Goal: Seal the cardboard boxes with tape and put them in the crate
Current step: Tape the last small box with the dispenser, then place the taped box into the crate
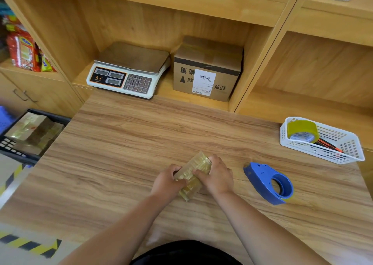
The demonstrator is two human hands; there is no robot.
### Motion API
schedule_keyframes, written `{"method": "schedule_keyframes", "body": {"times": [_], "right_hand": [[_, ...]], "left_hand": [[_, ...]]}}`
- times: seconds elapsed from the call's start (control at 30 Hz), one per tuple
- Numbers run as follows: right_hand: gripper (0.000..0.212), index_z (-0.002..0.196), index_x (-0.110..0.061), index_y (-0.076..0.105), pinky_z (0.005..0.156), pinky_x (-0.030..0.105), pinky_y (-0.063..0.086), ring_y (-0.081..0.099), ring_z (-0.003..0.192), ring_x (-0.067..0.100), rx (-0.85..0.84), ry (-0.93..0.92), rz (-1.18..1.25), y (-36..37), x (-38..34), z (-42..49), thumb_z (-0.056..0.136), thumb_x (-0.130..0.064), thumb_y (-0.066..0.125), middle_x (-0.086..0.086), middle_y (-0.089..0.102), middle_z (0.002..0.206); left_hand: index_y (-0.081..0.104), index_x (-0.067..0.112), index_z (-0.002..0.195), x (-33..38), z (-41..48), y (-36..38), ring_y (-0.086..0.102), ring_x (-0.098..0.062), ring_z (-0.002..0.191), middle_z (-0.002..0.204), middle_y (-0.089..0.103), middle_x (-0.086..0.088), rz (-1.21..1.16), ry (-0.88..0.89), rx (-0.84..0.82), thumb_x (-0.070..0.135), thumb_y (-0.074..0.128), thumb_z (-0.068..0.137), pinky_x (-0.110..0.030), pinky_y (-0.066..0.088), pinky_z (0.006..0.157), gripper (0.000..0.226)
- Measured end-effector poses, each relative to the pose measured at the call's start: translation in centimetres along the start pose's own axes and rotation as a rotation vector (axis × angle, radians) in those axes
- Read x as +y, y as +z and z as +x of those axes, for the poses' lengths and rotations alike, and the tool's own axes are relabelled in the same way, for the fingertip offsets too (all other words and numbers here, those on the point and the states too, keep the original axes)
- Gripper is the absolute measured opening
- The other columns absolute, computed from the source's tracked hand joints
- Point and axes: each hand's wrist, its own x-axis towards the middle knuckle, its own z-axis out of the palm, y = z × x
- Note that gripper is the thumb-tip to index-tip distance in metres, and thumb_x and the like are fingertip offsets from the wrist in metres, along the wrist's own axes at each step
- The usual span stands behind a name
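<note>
The left hand (168, 181) and right hand (217, 177) grip a small tape-wrapped cardboard box (194, 168) between them, with the fingers curled over its top and sides. The box lies diagonally on the wooden table (121, 143). Beyond the fingertips, bare tabletop runs to the far edge. Right of the right-hand fingers, apart from them, lies a blue tape dispenser (268, 184). Farther right, near the table edge, a white basket (327, 155) holds a yellow tape roll (302, 128). Well left of the left-hand fingers, below the table's left edge, a dark crate (58, 119) contains taped boxes (30, 127). On the shelf (167, 89) beyond stand a weighing scale (129, 68) and a labelled carton (207, 68).
</note>
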Motion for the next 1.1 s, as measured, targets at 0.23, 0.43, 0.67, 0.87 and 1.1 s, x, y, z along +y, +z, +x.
{"method": "schedule_keyframes", "body": {"times": [0.23,0.43,0.67,0.87,1.1], "right_hand": [[0.028,0.086,-0.026,0.043,0.087,0.032,0.033,0.05,0.071,0.013,0.01,0.034,0.009,-0.6,0.4,0.7,0.085,-0.05,0.058,-0.013,0.051,0.076],[0.032,0.068,-0.023,0.042,0.071,0.029,0.033,0.045,0.057,0.014,0.041,0.137,0.038,-1.2,0.5,0.7,0.093,-0.04,0.052,-0.007,0.049,0.057],[0.033,0.068,-0.014,0.049,0.056,0.032,0.031,0.049,0.066,0.021,-0.004,0.227,0.241,-2.1,1.3,-0.3,0.097,-0.031,0.046,-0.001,0.051,0.064],[0.027,0.077,-0.021,0.057,0.067,0.027,0.037,0.054,0.079,0.012,-0.077,0.235,0.473,-1.8,2.9,-3.3,0.098,-0.031,0.044,-0.01,0.059,0.077],[0.022,0.093,-0.037,0.056,0.07,0.005,0.04,0.057,0.087,-0.004,-0.196,0.14,0.477,-0.1,2.2,-5.7,0.08,-0.025,0.069,-0.02,0.063,0.093]], "left_hand": [[0.058,0.033,0.097,-0.2,-0.1,0.3,0.061,0.005,0.075,0.086,0.066,0.015,-0.025,0.005,-0.001,0.022,0.069,0.079,-0.018,0.048,0.064,0.024],[0.058,0.031,0.113,-0.2,-0.1,0.3,0.059,0.007,0.077,0.088,0.064,0.02,0.022,0.01,-0.009,0.026,0.065,0.081,-0.019,0.049,0.064,0.034],[0.051,0.015,0.13,-1.4,0.9,-0.6,0.057,-0.016,0.11,0.122,0.061,0.002,0.086,-0.066,0.154,0.039,0.065,0.085,-0.022,0.04,0.081,0.053],[0.036,0.005,0.137,-3.8,-0.2,0.3,0.056,-0.009,0.107,0.125,0.056,-0.003,-0.281,-0.093,0.005,0.029,0.075,0.079,-0.015,0.045,0.082,0.074],[0.05,0.012,0.121,-5.1,-1.4,1.6,0.059,-0.016,0.112,0.113,0.063,0.002,-0.285,-0.04,0.047,0.005,0.077,0.073,-0.032,0.048,0.094,0.055]]}}
